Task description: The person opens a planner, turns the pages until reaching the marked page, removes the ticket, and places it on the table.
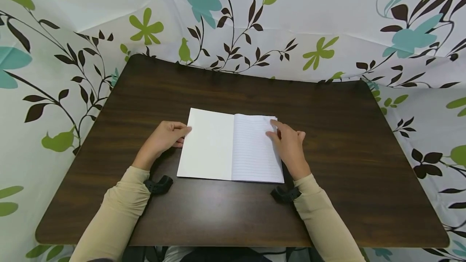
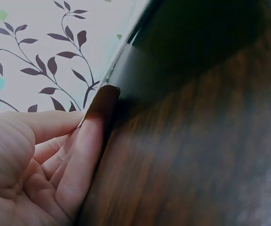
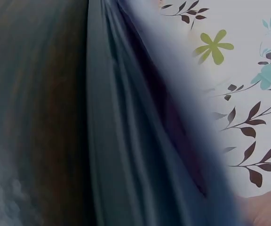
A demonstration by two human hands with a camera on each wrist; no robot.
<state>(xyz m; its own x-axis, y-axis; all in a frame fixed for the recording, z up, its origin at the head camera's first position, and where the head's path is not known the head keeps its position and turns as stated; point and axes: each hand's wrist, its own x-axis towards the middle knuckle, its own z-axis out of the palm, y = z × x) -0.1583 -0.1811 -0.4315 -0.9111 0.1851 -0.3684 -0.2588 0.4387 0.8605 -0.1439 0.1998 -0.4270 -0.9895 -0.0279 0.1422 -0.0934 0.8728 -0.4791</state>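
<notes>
An open notebook (image 1: 257, 148) with a blank white left side and a ruled right page lies on the dark wooden table. My left hand (image 1: 168, 134) pinches the left cover edge, thumb on top and fingers underneath. In the left wrist view the dark outer face of the cover (image 2: 140, 66) is lifted at a slant off the table. My right hand (image 1: 289, 142) holds the right side near its upper corner, with fingertips on the ruled page. The right wrist view shows the page edges (image 3: 121, 117) fanned apart, with most of that hand hidden.
The brown table (image 1: 346, 165) spreads out on all sides of the notebook. Behind and beside it hangs a white cloth (image 1: 225, 19) printed with leaves, flowers and birds. A black strap (image 1: 159, 185) circles the left wrist, another black strap (image 1: 285, 194) the right.
</notes>
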